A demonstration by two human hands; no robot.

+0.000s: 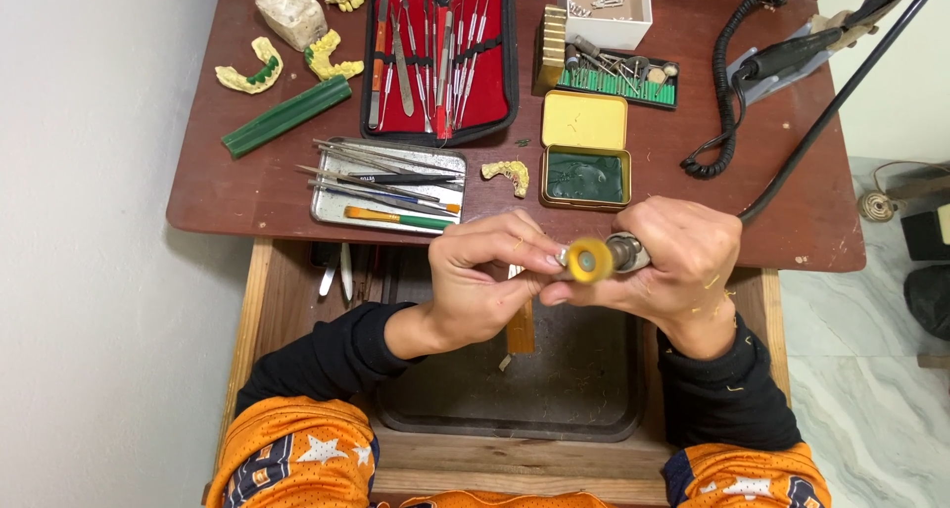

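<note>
Polishing looks to be the step in hand: the right hand (683, 256) is closed around a handpiece (625, 253) whose yellow wheel (589, 261) sits at centre, the left hand (490, 271) pinching something tiny at its nine o'clock; next calls for steady contact, judging by this

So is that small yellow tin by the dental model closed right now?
No, the yellow tin lies open, its lid flipped back and green wax showing in its base, just right of the dental model.
</note>
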